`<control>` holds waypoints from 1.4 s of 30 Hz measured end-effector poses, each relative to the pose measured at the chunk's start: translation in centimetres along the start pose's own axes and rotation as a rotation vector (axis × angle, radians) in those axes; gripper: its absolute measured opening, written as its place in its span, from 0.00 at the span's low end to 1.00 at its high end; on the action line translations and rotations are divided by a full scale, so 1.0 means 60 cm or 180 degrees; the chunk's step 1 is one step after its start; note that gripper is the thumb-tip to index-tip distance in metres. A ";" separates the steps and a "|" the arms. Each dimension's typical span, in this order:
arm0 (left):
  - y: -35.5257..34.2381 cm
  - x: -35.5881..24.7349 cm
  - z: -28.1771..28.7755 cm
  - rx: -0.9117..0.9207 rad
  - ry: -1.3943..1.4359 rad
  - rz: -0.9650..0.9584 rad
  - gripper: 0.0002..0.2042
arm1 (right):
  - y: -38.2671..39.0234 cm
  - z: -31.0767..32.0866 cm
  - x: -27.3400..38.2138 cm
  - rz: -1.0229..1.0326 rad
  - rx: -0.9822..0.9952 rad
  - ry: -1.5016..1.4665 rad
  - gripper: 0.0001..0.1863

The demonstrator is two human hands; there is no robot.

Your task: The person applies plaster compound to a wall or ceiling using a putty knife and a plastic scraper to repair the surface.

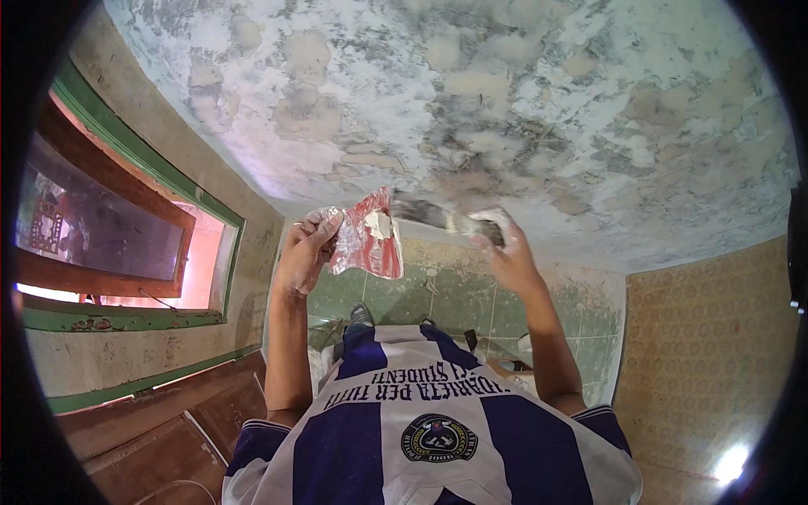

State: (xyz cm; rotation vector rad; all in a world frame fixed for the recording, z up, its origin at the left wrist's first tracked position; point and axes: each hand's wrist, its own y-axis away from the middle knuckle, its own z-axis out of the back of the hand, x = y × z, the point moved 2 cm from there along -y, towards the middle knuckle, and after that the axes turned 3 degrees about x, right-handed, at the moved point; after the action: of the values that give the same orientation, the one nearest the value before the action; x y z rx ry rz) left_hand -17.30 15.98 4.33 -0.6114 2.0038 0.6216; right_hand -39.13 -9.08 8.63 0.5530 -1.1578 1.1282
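Observation:
My left hand [310,252] grips the edge of a flexible red sheet [366,252] smeared white, with a lump of pale paste [379,223] on it. My right hand [509,252] is closed on the handle of a scraper [429,212], whose blurred metal blade reaches left to the sheet's right edge; whether it touches cannot be told. Both hands are held up in front of the mottled, patchy wall [513,93], which has flaking pale patches and dark stains.
A green-framed window [227,269] with a brown wooden sash [177,269] is at my left, above brown panels [210,429]. Green square tiles [454,299] lie beyond my body around my feet [360,313]. A yellow patterned surface [699,337] is on the right.

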 end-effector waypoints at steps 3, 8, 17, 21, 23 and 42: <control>-0.009 0.011 -0.025 0.0033 -0.0032 -0.0205 0.06 | -0.004 -0.010 -0.004 0.0422 0.0265 0.0463 0.15; -0.016 0.010 -0.069 -0.0038 -0.0194 -0.0114 0.07 | 0.017 0.080 -0.067 0.0346 0.0338 0.0700 0.17; -0.031 0.070 -0.156 0.0082 0.0098 -0.0088 0.06 | 0.019 0.117 -0.071 0.0310 0.0289 -0.0060 0.17; -0.033 0.082 -0.158 -0.0045 -0.0005 -0.0218 0.07 | 0.057 0.151 -0.164 0.0037 0.0159 0.0659 0.17; -0.014 0.073 -0.179 -0.0094 -0.0156 -0.0182 0.07 | 0.078 0.182 -0.132 -0.0270 0.0191 0.0059 0.17; 0.056 0.198 -0.269 -0.1161 -0.3451 -0.2019 0.05 | 0.191 0.112 -0.131 -0.2046 0.0322 -0.2692 0.19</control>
State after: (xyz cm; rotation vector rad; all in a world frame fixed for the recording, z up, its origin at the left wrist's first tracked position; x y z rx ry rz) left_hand -34.87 6.13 1.79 -0.8300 0.6373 0.7015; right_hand -52.24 -13.42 1.69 1.4487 -1.4652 0.3720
